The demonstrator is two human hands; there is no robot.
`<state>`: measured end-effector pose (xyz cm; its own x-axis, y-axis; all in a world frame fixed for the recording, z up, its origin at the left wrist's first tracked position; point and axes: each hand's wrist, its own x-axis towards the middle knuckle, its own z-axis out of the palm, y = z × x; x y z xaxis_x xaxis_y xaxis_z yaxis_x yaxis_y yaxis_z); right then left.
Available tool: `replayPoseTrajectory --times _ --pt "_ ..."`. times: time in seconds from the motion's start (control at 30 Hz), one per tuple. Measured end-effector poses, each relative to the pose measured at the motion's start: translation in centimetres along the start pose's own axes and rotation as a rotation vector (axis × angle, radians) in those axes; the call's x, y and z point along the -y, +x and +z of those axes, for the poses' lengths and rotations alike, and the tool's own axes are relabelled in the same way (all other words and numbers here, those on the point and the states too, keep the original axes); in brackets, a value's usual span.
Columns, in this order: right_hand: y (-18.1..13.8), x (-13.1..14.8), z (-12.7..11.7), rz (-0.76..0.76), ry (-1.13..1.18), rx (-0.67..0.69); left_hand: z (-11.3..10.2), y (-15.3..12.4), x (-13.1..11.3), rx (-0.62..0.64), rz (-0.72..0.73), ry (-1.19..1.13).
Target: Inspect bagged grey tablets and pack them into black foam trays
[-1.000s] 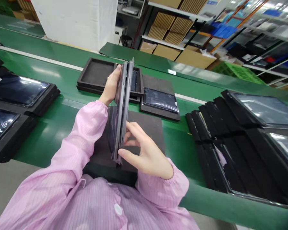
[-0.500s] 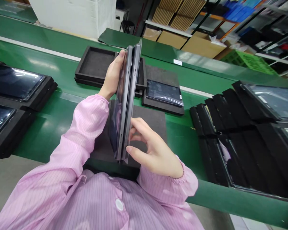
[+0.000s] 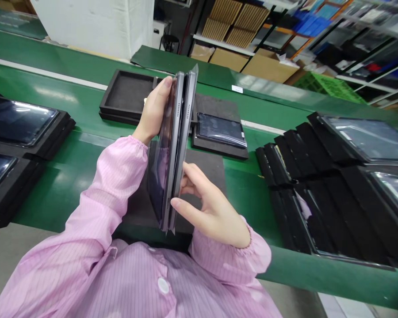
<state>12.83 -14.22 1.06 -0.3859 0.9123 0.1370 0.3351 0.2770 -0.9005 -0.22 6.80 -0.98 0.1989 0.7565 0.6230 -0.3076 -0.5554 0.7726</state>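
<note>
Two thin grey tablets (image 3: pixel 175 150) stand nearly upright on edge, face to face with a narrow gap between them. Clear film sticks out at their upper and lower corners. The left tablet's dark glossy screen reflects a pink sleeve. My left hand (image 3: pixel 154 108) is closed on the upper part of the pair, thumb along the left side, its other fingers mostly hidden. Lower down, my right hand (image 3: pixel 210 205) has its curled fingers against the right tablet's outer face and its thumb at the edges. Beneath the tablets a dark grey foam pad (image 3: pixel 208 170) lies on the green bench.
Behind stands a black foam tray (image 3: pixel 128 90), with a film-covered tablet (image 3: pixel 221 130) on another foam piece to its right. Black trays with tablets (image 3: pixel 23 119) lie at left. Stacked black trays (image 3: pixel 338 207) fill the right side. A white bulky block (image 3: pixel 93 26) stands beyond the green bench (image 3: pixel 66 176).
The view has shifted slightly, so the background sits a little lower and further left. My right thumb has moved slightly left across the tablets' edges; both hands stay on them.
</note>
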Motion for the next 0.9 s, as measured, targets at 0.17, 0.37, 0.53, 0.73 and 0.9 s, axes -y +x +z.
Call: replayPoseTrajectory --times 0.17,0.37,0.53,0.73,0.9 --pt "0.0 0.3 -0.1 0.030 0.045 -0.007 1.7 -1.1 -2.4 -0.059 0.017 0.009" --pt "-0.4 0.7 -0.3 0.029 0.020 -0.057 2.8 -2.4 -4.1 -0.051 -0.030 0.069" --pt "-0.6 0.9 -0.5 0.015 -0.010 -0.060 2.9 -2.5 -3.9 -0.015 0.014 0.001" --pt "-0.3 1.1 0.5 -0.003 -0.074 -0.120 2.8 -2.4 -3.6 -0.023 0.000 -0.004" --pt "0.4 1.2 2.2 -0.005 -0.205 -0.295 2.4 -1.8 -2.7 -0.038 0.016 0.018"
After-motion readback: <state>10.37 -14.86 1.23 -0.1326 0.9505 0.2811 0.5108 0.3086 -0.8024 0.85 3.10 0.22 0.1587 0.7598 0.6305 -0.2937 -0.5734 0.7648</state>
